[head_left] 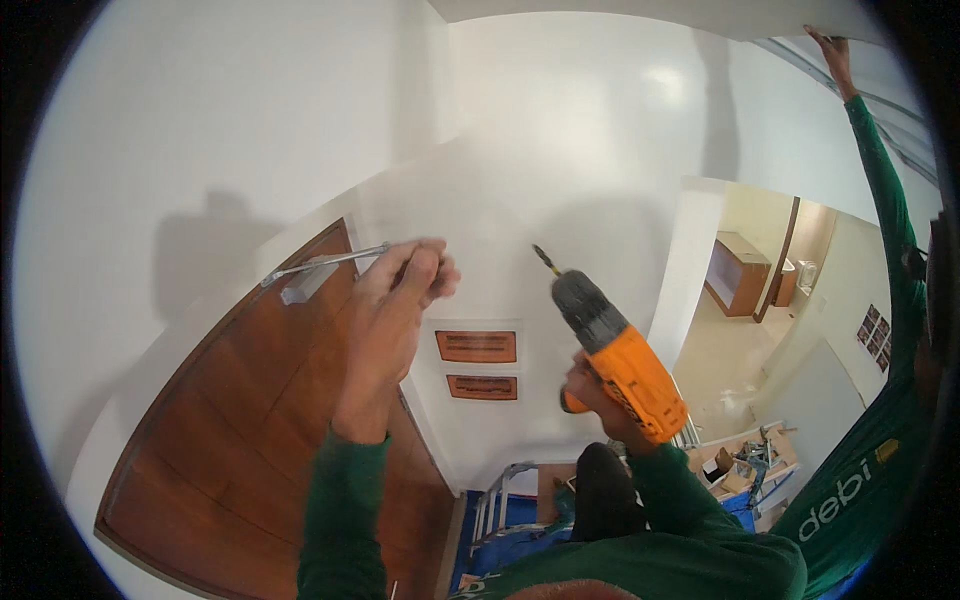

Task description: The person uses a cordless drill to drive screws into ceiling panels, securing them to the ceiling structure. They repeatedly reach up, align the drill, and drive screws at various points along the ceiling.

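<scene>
My left hand [392, 310] is raised in front of the white wall, fingers curled and pinched, slightly blurred; whatever is in them I cannot make out. It is beside the silver arm [325, 262] of a grey door closer [303, 288] at the top of a brown wooden door [250, 400]; whether they touch is unclear. My right hand [595, 395] grips an orange and black cordless drill [625, 365], its bit [547, 260] tilted up toward the upper left, apart from the wall.
A co-worker's arm [875, 170] reaches up to a white overhead panel [640, 15] beside metal channels at right. Two orange signs [476, 346] are on the wall. An opening shows a wooden cabinet [745, 280]. Below are a cluttered wooden platform [775, 485], metal railings and blue sheeting [515, 555].
</scene>
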A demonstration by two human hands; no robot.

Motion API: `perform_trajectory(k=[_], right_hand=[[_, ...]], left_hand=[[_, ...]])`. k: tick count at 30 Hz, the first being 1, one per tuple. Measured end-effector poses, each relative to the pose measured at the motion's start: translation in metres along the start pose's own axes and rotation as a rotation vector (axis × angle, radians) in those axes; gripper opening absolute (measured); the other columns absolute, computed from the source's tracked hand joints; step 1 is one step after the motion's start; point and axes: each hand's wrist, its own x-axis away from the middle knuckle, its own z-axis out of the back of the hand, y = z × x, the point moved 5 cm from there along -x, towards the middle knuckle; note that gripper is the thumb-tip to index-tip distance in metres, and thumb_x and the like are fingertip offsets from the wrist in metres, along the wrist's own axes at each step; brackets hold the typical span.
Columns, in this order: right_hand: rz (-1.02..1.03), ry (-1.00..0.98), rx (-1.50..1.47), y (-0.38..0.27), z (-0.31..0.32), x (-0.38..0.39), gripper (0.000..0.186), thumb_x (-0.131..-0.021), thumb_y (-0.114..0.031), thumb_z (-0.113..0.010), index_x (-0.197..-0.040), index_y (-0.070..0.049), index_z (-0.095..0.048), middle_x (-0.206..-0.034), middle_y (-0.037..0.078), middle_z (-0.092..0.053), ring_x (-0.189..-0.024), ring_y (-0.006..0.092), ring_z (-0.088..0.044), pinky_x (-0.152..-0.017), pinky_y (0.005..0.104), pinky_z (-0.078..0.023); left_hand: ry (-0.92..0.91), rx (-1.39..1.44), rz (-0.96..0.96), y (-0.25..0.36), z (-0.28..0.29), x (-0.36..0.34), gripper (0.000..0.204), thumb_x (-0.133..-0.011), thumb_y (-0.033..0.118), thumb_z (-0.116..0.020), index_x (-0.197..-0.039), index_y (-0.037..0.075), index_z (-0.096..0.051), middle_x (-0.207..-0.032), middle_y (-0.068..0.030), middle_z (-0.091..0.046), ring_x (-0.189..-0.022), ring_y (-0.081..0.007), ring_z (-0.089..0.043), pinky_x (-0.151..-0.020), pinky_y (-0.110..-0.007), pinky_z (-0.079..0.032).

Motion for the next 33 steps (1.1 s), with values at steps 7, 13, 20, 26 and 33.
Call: perform_trajectory(k=[7, 13, 20, 26, 33], right_hand=[[0.219, 0.036, 0.051, 0.006, -0.003, -0.06, 0.028, -0.092, -0.013, -0.078, -0.116, -0.005, -0.066, -0.094, 0.004, -0.068, -0.085, 0.0175, -0.067, -0.079, 0.0332, -0.055], [0.132, 0.09, -0.292, 0.029, 0.026, -0.117, 0.028, -0.093, -0.005, -0.072, -0.12, -0.004, -0.062, -0.097, 0.004, -0.067, -0.091, 0.0142, -0.067, -0.083, 0.0315, -0.056], [0.175, 0.155, -0.437, 0.031, 0.051, -0.137, 0.027, -0.093, -0.006, -0.07, -0.118, -0.003, -0.061, -0.094, 0.005, -0.066, -0.084, 0.0144, -0.066, -0.079, 0.0327, -0.056], [0.185, 0.21, -0.08, 0.046, 0.067, -0.146, 0.027, -0.093, -0.009, -0.073, -0.116, -0.004, -0.062, -0.091, 0.003, -0.066, -0.079, 0.0122, -0.066, -0.076, 0.0313, -0.056], [0.335, 0.259, 0.018, 0.035, 0.088, -0.158, 0.026, -0.094, -0.016, -0.074, -0.114, -0.004, -0.062, -0.097, 0.008, -0.071, -0.077, 0.0193, -0.069, -0.07, 0.0317, -0.056]], left_hand=[[-0.182, 0.458, 0.047, -0.01, -0.089, -0.083, 0.028, -0.105, 0.031, -0.064, -0.117, 0.006, -0.061, -0.106, -0.0046, -0.065, -0.106, -0.0206, -0.067, -0.092, -0.03, -0.055], [-0.369, 0.6, 0.08, -0.02, -0.154, -0.139, 0.02, -0.109, 0.024, -0.057, -0.11, 0.004, -0.059, -0.105, -0.0074, -0.065, -0.109, -0.0221, -0.067, -0.101, -0.034, -0.057], [-0.335, 0.586, 0.117, -0.036, -0.189, -0.162, 0.018, -0.108, 0.021, -0.056, -0.108, 0.003, -0.06, -0.106, -0.009, -0.067, -0.12, -0.0266, -0.067, -0.103, -0.036, -0.059], [-0.389, 0.458, 0.12, -0.045, -0.197, -0.177, 0.022, -0.109, 0.021, -0.055, -0.106, 0.0, -0.06, -0.102, -0.0086, -0.064, -0.113, -0.0257, -0.069, -0.103, -0.034, -0.058], [-0.522, 0.2, 0.069, -0.036, -0.206, -0.18, 0.028, -0.107, 0.026, -0.06, -0.111, -0.001, -0.06, -0.108, -0.0115, -0.066, -0.112, -0.027, -0.069, -0.103, -0.036, -0.059]])
